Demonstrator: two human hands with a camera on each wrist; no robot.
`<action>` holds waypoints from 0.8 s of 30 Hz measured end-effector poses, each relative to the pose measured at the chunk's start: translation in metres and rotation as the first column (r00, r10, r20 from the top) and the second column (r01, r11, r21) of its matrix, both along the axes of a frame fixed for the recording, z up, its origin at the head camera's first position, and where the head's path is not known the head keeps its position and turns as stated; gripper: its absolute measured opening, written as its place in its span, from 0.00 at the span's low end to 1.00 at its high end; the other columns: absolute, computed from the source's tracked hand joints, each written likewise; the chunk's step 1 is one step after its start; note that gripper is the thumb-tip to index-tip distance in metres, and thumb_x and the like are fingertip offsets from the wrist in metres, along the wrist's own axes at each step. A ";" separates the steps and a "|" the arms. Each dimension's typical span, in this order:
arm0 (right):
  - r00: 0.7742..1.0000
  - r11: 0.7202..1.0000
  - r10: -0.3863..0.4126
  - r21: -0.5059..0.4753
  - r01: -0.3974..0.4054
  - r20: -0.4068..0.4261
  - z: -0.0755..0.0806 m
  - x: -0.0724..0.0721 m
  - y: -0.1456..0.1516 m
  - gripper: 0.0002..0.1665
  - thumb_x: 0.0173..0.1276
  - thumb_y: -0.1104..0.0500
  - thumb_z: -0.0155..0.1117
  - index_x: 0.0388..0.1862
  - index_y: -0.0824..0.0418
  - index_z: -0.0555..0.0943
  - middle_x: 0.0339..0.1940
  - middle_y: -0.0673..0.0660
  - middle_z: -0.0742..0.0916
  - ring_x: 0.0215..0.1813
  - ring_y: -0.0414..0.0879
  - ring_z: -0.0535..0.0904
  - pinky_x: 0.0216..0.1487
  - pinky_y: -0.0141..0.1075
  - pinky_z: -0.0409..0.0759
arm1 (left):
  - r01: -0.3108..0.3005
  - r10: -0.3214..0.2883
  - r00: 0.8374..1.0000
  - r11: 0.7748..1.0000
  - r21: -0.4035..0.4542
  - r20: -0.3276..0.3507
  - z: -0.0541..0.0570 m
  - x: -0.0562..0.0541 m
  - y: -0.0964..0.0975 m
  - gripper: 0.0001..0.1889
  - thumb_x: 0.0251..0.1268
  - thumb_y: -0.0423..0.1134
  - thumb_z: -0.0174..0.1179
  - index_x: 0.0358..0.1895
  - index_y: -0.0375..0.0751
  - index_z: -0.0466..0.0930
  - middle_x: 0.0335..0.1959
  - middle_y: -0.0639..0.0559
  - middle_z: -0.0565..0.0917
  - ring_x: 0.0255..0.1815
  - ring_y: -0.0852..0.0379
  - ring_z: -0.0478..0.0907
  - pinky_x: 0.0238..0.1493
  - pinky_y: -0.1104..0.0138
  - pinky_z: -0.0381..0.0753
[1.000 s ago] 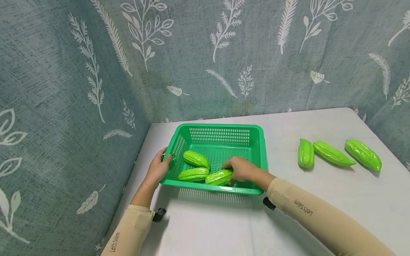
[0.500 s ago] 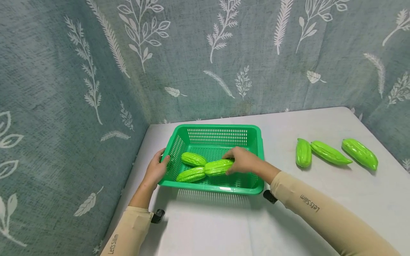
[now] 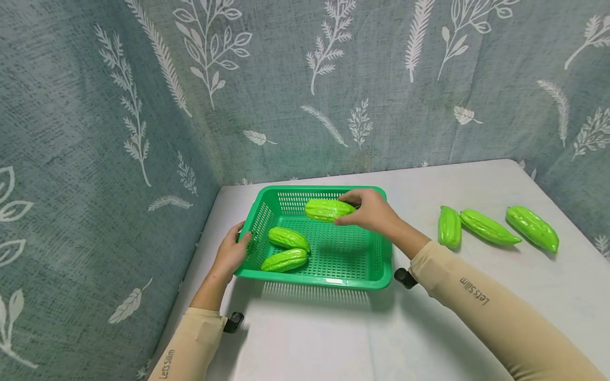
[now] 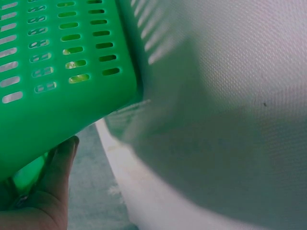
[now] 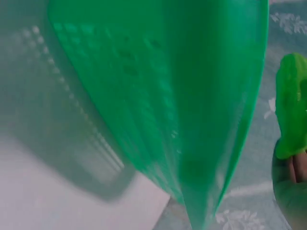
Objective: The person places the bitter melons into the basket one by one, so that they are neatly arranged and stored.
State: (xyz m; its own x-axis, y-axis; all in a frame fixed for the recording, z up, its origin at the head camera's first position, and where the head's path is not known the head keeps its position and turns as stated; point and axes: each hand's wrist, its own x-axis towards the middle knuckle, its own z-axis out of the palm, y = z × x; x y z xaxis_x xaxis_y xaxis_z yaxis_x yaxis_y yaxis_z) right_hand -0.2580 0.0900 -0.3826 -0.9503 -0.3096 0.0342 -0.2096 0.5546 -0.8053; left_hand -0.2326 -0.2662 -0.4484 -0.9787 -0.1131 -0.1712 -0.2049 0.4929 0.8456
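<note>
In the centre of the head view, one pale green gourd (image 3: 324,210) is grasped at its right end by the right hand (image 3: 374,211), the thumb on the lower side and the fingers on the upper side. This gourd is held almost level above the floor of the green basket (image 3: 314,280), and under it a soft shadow is seen. By the left hand (image 3: 232,251), the left rim of the basket is gripped, so this grip is also closed. In the left wrist view, the hand is partly cut by the lower left edge.

In the lower left part of the basket, two more gourds (image 3: 285,260) are laid one below the other, with their right ends close together. On the white bench (image 3: 305,338), at the right of the frame, three darker green gourds (image 3: 490,227) are placed in a loose row; the rightmost one is separated by a gap. Both forearms are covered by beige sleeves (image 3: 467,296). Behind the bench, a grey-green cloth (image 3: 281,63) with white leaves is hung.
</note>
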 end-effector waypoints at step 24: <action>0.894 0.865 -0.441 -0.224 0.448 0.082 0.014 -0.010 0.100 0.44 0.60 0.46 0.79 0.71 0.61 0.75 0.65 0.62 0.79 0.63 0.54 0.74 0.58 0.45 0.76 | 0.014 -0.014 1.000 1.000 -0.007 0.007 0.000 -0.001 -0.001 0.32 0.84 0.49 0.44 0.82 0.45 0.47 0.76 0.33 0.61 0.71 0.34 0.63 0.64 0.38 0.65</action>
